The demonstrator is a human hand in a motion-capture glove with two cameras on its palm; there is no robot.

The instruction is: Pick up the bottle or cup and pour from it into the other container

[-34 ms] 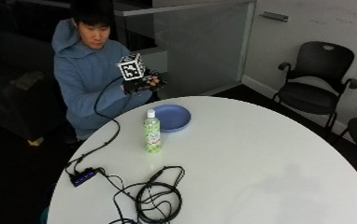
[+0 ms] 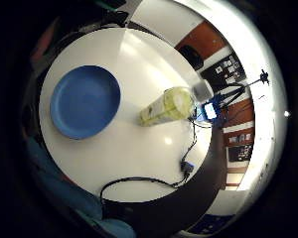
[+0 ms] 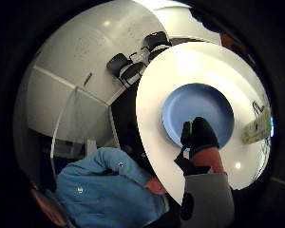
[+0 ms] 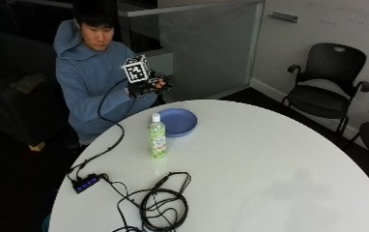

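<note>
Two things wait on the table, hand raised above them

One person in a blue hoodie sits at the round white table (image 4: pixel 255 164). The gloved right hand (image 4: pixel 147 87) is raised in front of the chest, above the table edge, and it holds nothing; whether its fingers are curled or straight cannot be told. The bottle (image 4: pixel 157 136) with a white cap and green label stands upright on the table. The blue plate (image 4: pixel 177 121) lies just beside it, on the side nearer the person. Black cables (image 4: pixel 159 203) lie coiled near the table's front edge.
</note>
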